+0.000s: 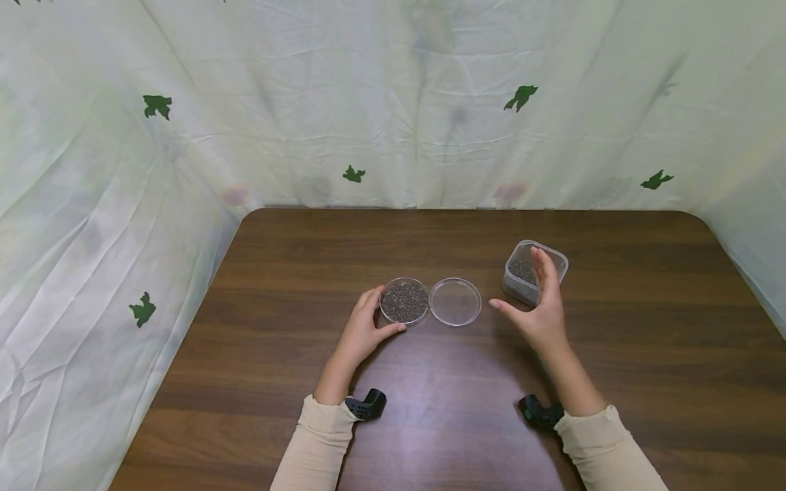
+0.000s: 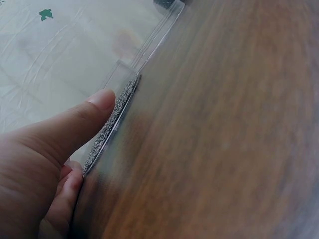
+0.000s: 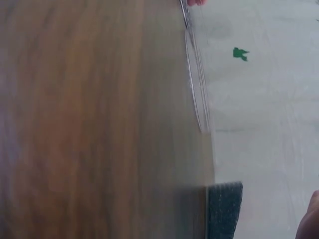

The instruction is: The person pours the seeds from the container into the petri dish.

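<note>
My left hand (image 1: 360, 334) holds a round clear petri dish (image 1: 413, 279) filled with small dark grains (image 1: 403, 303), thumb at its near side and fingers at its left side. In the left wrist view, the thumb (image 2: 102, 99) lies along the dish wall. Just right of it lies a clear round lid (image 1: 456, 302), flat on the table. My right hand (image 1: 545, 322) is raised with thumb and fingers spread apart, holding nothing. Behind that hand stands a clear plastic tub (image 1: 519, 290), partly hidden, with similar dark grains inside.
All of this stands on a brown wood-grain table (image 1: 295, 259). A pale cloth (image 1: 417, 136) with green leaf-like patches hangs behind the table and at its sides. Dark devices are strapped to the left wrist (image 1: 367, 404) and the right wrist (image 1: 540, 412).
</note>
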Motion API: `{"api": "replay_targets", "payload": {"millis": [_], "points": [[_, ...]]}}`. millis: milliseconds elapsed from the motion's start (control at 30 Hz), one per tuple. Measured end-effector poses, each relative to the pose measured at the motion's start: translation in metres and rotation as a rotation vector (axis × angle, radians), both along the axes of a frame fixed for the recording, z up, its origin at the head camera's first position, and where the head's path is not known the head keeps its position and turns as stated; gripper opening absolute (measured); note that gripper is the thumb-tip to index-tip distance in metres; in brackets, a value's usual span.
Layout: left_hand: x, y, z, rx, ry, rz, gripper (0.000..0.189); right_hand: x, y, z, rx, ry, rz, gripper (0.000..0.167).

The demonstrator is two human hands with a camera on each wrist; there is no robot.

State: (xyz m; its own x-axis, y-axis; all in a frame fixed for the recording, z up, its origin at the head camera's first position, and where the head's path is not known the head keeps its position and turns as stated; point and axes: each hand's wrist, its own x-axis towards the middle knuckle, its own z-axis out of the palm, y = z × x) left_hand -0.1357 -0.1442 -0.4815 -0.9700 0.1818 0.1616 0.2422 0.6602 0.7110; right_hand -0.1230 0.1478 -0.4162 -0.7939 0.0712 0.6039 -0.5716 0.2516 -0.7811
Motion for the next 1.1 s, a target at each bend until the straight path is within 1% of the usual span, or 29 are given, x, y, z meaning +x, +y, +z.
{"api": "replay_targets", "payload": {"millis": [100,300,467,567,733,833,933,1067,1100], "points": [[0.000,0.000,0.000,0.002,-0.005,0.001,0.084,0.001,-0.003,0.000,0.031,-0.023,0.027,0.100],[0.000,0.000,0.000,0.001,-0.014,0.005,0.084,0.004,-0.008,0.000,0.096,-0.112,0.080,0.097],[0.000,0.000,0.000,0.002,-0.014,0.005,0.084,0.003,-0.010,-0.002,0.133,-0.166,0.127,0.095],[-0.001,0.000,0.000,0.003,-0.004,0.001,0.084,0.004,-0.011,-0.002,0.169,-0.216,0.142,0.094],[0.000,0.000,0.001,0.005,0.002,0.001,0.084,0.004,-0.012,-0.003,0.250,-0.325,0.175,0.093],[0.000,0.001,0.002,0.006,0.000,0.001,0.084,0.002,-0.013,-0.007,0.294,-0.359,0.213,0.093],[0.001,0.001,0.002,0.006,-0.009,0.004,0.085,-0.004,-0.011,-0.021,0.322,-0.384,0.243,0.095],[0.000,0.001,0.002,0.005,-0.015,0.007,0.085,-0.014,-0.006,-0.044,0.344,-0.423,0.253,0.099],[0.000,0.000,0.002,0.005,-0.015,0.007,0.084,-0.015,-0.005,-0.046,0.348,-0.431,0.255,0.100]]}}
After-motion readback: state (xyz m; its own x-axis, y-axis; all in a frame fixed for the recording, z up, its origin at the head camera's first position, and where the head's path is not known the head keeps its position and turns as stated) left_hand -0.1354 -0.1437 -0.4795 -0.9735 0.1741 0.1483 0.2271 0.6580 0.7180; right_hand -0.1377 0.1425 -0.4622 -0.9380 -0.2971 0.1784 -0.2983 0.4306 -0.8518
